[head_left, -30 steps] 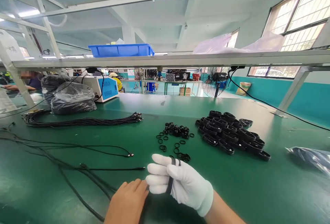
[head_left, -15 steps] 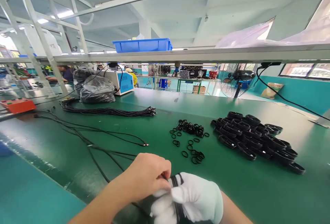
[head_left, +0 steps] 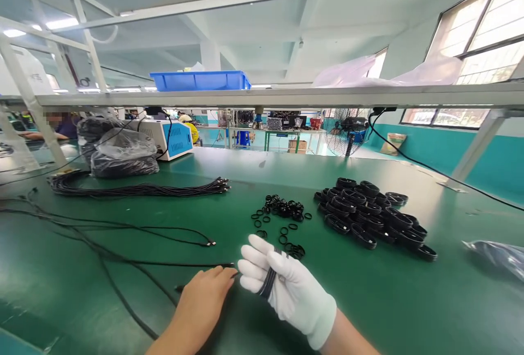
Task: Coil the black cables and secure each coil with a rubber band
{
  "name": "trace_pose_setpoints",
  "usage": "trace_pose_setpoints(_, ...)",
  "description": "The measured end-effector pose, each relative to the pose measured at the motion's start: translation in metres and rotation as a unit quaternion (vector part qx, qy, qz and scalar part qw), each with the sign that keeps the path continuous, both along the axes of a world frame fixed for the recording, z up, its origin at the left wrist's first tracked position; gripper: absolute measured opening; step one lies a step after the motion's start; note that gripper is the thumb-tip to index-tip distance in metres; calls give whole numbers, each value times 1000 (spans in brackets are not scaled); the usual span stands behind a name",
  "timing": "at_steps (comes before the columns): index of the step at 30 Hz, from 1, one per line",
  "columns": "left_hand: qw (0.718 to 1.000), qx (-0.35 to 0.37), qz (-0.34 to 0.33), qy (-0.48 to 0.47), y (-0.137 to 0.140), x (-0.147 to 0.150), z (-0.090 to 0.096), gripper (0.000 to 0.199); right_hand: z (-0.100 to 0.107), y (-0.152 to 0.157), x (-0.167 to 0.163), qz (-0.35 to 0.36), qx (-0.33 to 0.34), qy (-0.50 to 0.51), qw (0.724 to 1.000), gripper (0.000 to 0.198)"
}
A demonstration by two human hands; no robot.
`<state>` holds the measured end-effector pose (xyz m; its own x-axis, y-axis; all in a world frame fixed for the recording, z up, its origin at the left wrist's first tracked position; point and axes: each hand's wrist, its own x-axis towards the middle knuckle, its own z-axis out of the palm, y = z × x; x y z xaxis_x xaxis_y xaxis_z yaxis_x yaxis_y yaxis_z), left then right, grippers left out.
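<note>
Gloved and loosely curled, my right hand (head_left: 293, 285) holds turns of black cable (head_left: 268, 284), seemingly a coil half-made, my left hand's (head_left: 206, 294) hold unclear, with wound coils (head_left: 370, 213) heaped at two o'clock and an unwound bundle (head_left: 143, 190) left at ten

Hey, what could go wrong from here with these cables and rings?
The black cable across the gloved right hand might slip loose. The loose cables near the bare left hand cross one another, so they may tangle. Small black rings lie just beyond the right hand, so a stray brush could scatter them.
</note>
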<state>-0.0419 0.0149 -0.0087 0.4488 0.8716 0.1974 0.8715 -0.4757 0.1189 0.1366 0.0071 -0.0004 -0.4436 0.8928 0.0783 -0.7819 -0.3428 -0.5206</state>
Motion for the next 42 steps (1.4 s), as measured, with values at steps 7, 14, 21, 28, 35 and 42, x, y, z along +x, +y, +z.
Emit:
trace_pose_setpoints(7,992,101,-44,64,-32,30,-6,27,-4,0,4,-81,-91,-128,984,57)
trace_pose_setpoints(14,968,138,-200,69,-10,14,33,23,-5,-11,-11,67,-3,-187,980,25)
trace_pose_setpoints(21,955,-49,-292,-17,27,2,58,22,-20,-21,-11,233,-36,-147,961,42)
trace_pose_setpoints(28,941,165,-287,-70,15,0,39,15,-33,-12,-13,180,-52,-152,970,33)
trace_pose_setpoints(35,932,-209,-239,-177,14,-3,48,13,-31,-15,-3,295,7,-95,951,34)
trace_pose_setpoints(42,642,-500,-136,-564,-3,20,10,26,-26,-21,-1,227,49,-95,968,32)
